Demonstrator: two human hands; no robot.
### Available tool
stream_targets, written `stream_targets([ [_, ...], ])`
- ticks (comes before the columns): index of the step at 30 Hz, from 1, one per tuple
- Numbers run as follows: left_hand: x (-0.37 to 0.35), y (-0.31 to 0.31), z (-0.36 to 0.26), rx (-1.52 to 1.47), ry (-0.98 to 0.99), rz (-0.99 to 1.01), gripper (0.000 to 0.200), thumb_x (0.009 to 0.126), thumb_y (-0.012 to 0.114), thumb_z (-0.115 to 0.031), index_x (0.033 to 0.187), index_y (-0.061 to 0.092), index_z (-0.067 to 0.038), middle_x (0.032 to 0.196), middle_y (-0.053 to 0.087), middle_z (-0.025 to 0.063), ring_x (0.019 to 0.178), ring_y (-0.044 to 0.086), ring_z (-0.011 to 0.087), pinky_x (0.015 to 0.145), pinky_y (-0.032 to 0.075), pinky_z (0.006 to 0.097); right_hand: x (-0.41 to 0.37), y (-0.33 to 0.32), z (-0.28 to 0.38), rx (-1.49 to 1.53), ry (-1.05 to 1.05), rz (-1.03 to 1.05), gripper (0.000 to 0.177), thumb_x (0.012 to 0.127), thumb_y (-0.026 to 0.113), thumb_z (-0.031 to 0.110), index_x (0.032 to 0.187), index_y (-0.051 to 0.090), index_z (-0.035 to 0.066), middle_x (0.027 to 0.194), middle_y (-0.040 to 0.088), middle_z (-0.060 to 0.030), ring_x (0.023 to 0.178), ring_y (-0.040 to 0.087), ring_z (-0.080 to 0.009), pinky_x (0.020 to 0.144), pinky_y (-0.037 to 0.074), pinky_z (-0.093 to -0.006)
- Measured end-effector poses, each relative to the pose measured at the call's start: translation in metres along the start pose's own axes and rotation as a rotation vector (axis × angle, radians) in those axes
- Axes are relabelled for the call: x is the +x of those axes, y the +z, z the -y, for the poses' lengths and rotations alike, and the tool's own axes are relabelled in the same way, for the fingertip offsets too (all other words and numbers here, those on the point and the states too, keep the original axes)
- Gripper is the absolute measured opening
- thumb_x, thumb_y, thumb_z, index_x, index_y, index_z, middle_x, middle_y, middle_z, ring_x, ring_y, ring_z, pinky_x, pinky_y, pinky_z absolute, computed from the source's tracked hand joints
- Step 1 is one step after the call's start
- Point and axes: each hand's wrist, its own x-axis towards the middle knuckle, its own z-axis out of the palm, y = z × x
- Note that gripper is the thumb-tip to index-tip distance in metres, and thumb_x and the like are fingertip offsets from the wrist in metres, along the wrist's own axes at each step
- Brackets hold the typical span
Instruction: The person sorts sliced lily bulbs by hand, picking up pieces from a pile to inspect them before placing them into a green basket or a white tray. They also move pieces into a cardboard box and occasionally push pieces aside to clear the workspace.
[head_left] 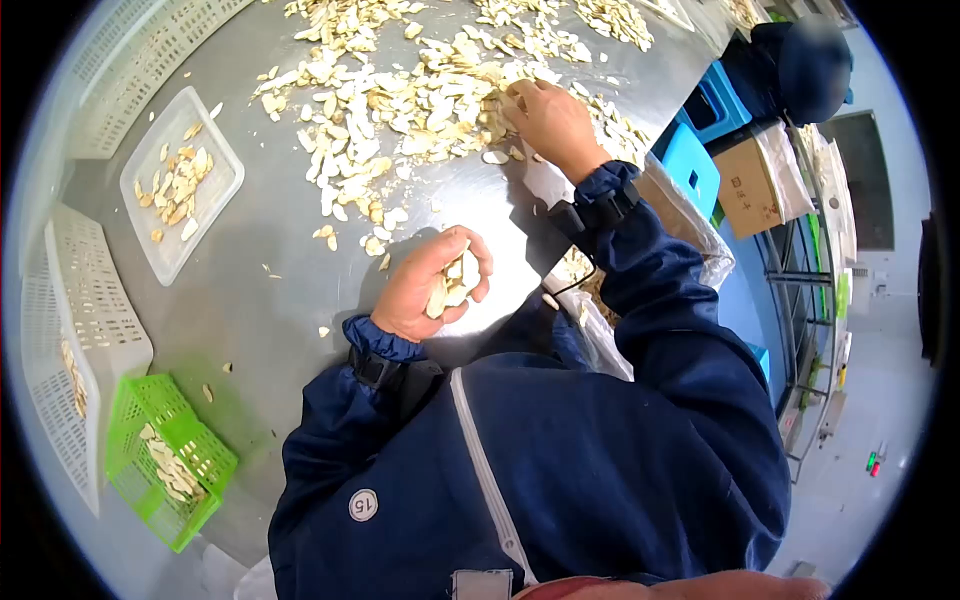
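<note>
Far left, a white basket (pixel 110 310) and green basket (pixel 185 413) contain slices (pixel 170 465); a tray (pixel 165 245) beyond the green basket holds a loose few, presumably to keep lots separate. Left hand (pixel 435 285), over the table (pixel 275 320), is curled around a clutch of slices, apparently to free the other. Right hand (pixel 556 122), well apart, lies at the pile (pixel 430 95), spread probably for easy picking; its grip cannot be determined. By the table's edge, a lined container (pixel 606 345) holds further slices.

Left hand (pixel 412 288): cupped, curled | right hand (pixel 554 122): back up, extended forward
</note>
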Motion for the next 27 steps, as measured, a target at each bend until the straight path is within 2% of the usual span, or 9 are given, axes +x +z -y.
stream_targets([
  [6,0.0,0.005,-0.002,-0.003,-0.019,-0.036,0.029,0.11,0.05,-0.032,0.108,0.061,-0.005,0.099,0.065,0.0097,0.074,0.065,0.0162,0.038,0.041,0.02,-0.026,-0.018,0.008,0.238,0.022,0.052,0.028,0.093,0.072,0.023,0.115,0.073,0.005,0.101,0.073,-0.0143,0.087,0.073,-0.0297,0.079,0.059,-0.0396],
  [9,0.0,0.003,-0.001,-0.022,-0.009,-0.029,0.029,0.11,0.051,-0.033,0.107,0.062,-0.005,0.099,0.065,0.0095,0.075,0.066,0.0163,0.038,0.041,0.0201,-0.031,-0.024,0.009,0.303,0.043,0.143,0.028,0.094,0.072,0.023,0.115,0.073,0.004,0.101,0.074,-0.0154,0.088,0.074,-0.0292,0.079,0.059,-0.0392],
  [15,0.0,0.003,-0.002,-0.019,-0.007,-0.018,0.029,0.11,0.051,-0.032,0.109,0.061,-0.005,0.1,0.065,0.0098,0.076,0.066,0.0163,0.038,0.041,0.0198,-0.051,-0.042,-0.004,0.324,0.191,0.012,0.024,0.096,0.071,0.026,0.109,0.073,0.006,0.1,0.076,-0.0171,0.089,0.075,-0.0319,0.077,0.058,-0.0396],
  [16,0.0,0.0,0.001,0.035,0.03,-0.032,0.03,0.111,0.05,-0.033,0.111,0.061,-0.005,0.101,0.065,0.0102,0.077,0.066,0.0166,0.038,0.041,0.0198,-0.056,-0.05,0.0,0.311,0.247,0.069,0.025,0.099,0.072,0.027,0.113,0.073,0.006,0.098,0.077,-0.0114,0.086,0.074,-0.024,0.077,0.057,-0.0357],
  [20,0.003,-0.003,0.007,0.055,0.083,-0.086,0.038,0.113,0.045,-0.038,0.121,0.06,-0.004,0.105,0.067,0.0122,0.081,0.068,0.0182,0.039,0.044,0.0198,-0.073,-0.066,0.018,1.074,0.104,0.405,0.028,0.104,0.072,0.028,0.119,0.075,0.005,0.094,0.073,0.0013,0.087,0.065,-0.0097,0.08,0.054,-0.0295],
  [23,0.002,0.004,-0.001,-0.102,0.013,-0.098,0.047,0.114,0.041,-0.042,0.131,0.058,-0.001,0.11,0.067,0.0156,0.084,0.07,0.0202,0.04,0.047,0.0205,-0.055,-0.065,0.029,0.676,0.091,0.233,0.028,0.105,0.067,0.025,0.121,0.075,0.005,0.102,0.077,-0.0097,0.089,0.071,-0.0179,0.081,0.056,-0.0319],
  [24,0.002,0.004,-0.001,-0.1,0.015,-0.085,0.048,0.114,0.041,-0.042,0.131,0.058,-0.001,0.111,0.067,0.016,0.085,0.07,0.0203,0.04,0.047,0.0207,-0.045,-0.057,0.026,0.432,0.112,0.138,0.027,0.102,0.066,0.023,0.12,0.074,0.005,0.106,0.077,-0.0158,0.091,0.073,-0.0284,0.08,0.057,-0.0384],
  [25,0.002,0.004,-0.001,-0.098,0.021,-0.074,0.048,0.114,0.041,-0.041,0.132,0.058,0.0,0.111,0.067,0.0165,0.085,0.07,0.0203,0.04,0.047,0.0208,-0.041,-0.03,0.01,0.276,0.004,-0.063,0.027,0.098,0.068,0.024,0.116,0.075,0.005,0.104,0.076,-0.0171,0.091,0.072,-0.036,0.08,0.057,-0.0446],
  [27,0.0,0.002,-0.002,-0.091,0.035,-0.057,0.045,0.113,0.042,-0.039,0.127,0.059,0.0,0.111,0.066,0.0165,0.086,0.069,0.0201,0.04,0.048,0.0207,-0.038,-0.019,0.011,0.122,-0.024,-0.063,0.027,0.098,0.068,0.027,0.111,0.076,0.006,0.099,0.074,-0.0162,0.092,0.07,-0.0377,0.081,0.056,-0.0463],
])
